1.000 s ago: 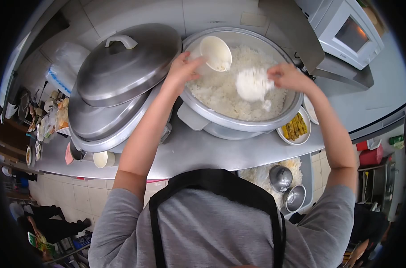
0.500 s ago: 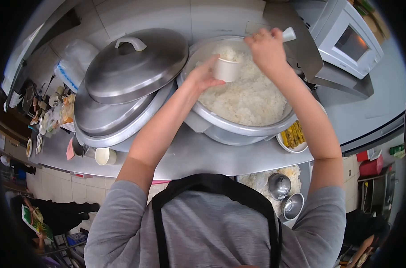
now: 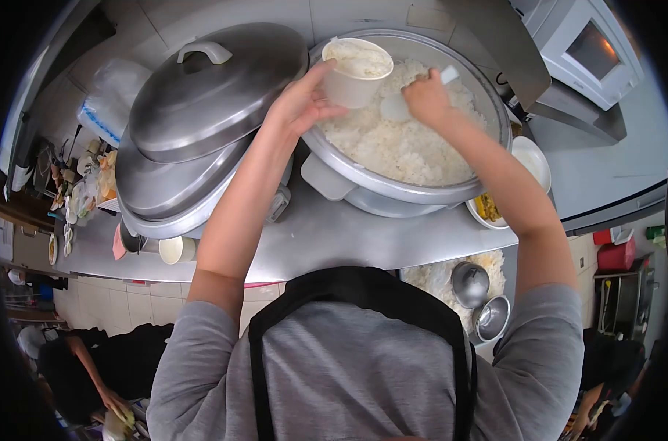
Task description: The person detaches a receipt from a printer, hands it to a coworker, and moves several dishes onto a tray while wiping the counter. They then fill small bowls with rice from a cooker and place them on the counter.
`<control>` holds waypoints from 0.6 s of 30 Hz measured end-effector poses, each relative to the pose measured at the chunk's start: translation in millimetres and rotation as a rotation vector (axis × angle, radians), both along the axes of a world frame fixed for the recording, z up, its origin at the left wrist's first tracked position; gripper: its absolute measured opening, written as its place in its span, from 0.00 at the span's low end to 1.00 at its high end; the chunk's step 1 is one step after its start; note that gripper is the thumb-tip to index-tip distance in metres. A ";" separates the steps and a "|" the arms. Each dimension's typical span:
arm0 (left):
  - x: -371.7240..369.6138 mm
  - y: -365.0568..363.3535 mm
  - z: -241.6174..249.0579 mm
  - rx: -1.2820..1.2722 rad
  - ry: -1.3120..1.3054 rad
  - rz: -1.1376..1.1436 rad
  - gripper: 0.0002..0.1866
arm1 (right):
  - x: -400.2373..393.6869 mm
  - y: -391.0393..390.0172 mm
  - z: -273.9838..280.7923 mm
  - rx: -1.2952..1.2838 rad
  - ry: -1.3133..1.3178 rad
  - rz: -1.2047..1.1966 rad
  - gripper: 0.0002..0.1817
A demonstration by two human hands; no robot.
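A white paper cup (image 3: 352,90) with rice up near its rim is held in my left hand (image 3: 304,103), over the left side of a big round rice pot (image 3: 415,195). My right hand (image 3: 426,99) is closed around the handle of a white rice paddle (image 3: 396,109), whose blade is low over the cooked rice (image 3: 393,154). The cup tilts slightly, its opening turned toward me. White rice covers much of the pot's inside.
Left of the pot, a steel lid (image 3: 224,95) leans on another lidded pot (image 3: 180,195). An empty cup (image 3: 177,250) lies at the counter's front edge. Right are a dish of yellow food (image 3: 487,208) and a microwave (image 3: 591,55). Steel bowls (image 3: 491,317) sit below; a person (image 3: 106,375) is behind left.
My right hand has dropped toward the rice, bringing the paddle blade into view. The cup in my left hand has moved up and left in the view.
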State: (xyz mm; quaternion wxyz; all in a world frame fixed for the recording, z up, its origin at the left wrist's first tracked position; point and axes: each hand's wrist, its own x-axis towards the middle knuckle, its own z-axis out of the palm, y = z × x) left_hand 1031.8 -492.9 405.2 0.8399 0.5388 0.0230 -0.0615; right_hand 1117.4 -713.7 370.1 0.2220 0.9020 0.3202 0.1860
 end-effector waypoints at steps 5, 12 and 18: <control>-1.3 4.5 2.9 0.015 -0.078 -0.060 0.32 | -23.0 20.4 -11.3 -0.001 0.130 0.071 0.06; 6.3 8.2 3.7 -0.016 -0.087 -0.037 0.33 | -34.6 14.3 -15.3 0.152 0.290 -0.022 0.04; 9.5 4.6 4.7 -0.028 -0.135 -0.021 0.33 | -47.4 14.7 -12.6 0.189 0.321 0.016 0.04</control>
